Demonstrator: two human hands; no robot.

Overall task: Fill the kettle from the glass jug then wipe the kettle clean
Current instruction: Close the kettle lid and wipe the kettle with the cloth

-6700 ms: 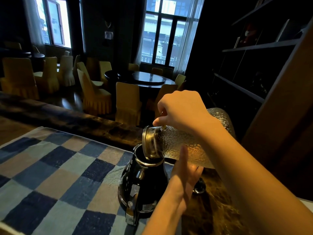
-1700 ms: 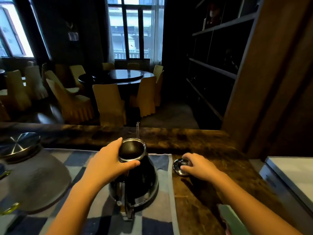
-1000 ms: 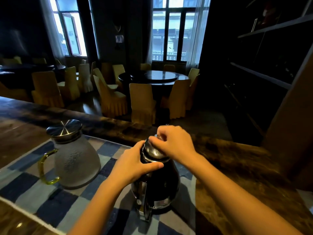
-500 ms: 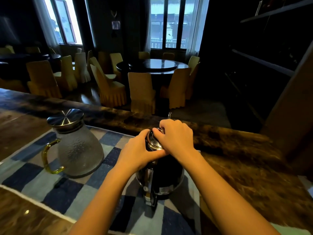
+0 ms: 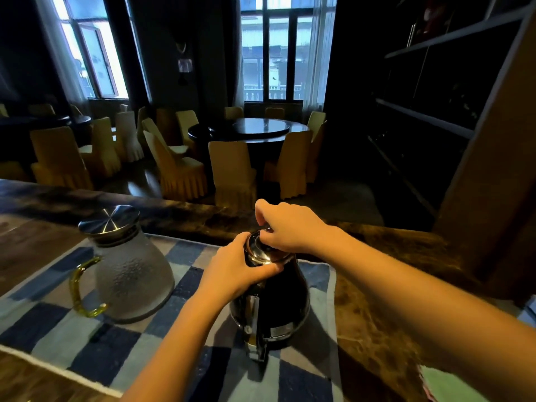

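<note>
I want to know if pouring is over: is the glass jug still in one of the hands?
No: the glass jug stands lidded on the checked cloth, while the left hand and right hand are both on the kettle.

Kettle lid (image 5: 262, 252) knob under fingers (image 5: 261, 224)

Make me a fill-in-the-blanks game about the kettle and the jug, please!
1. The glass jug has a ____ handle.
2. The kettle stands on a ____ cloth.
3. The right hand is on the kettle's ____.
4. The left hand holds the kettle's ____.

Missing words: yellow; checked; lid; neck
</note>
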